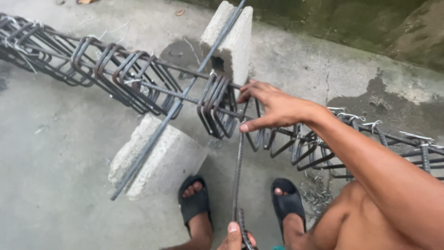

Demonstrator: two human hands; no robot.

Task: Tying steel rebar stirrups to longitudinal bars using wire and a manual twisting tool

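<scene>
Right hand (273, 107) spread over the rebar cage (138, 78); left hand (237, 237) pinches a steel rod (238, 166).

Grey concrete floor (60, 153), rough, stained dark in patches. Resting directly on it: two pale grey concrete blocks (162, 159) (233, 44), a small heap of thin wire offcuts (317, 192) near the right foot, two feet in black rubber sandals (194, 203) (289, 201).
</scene>
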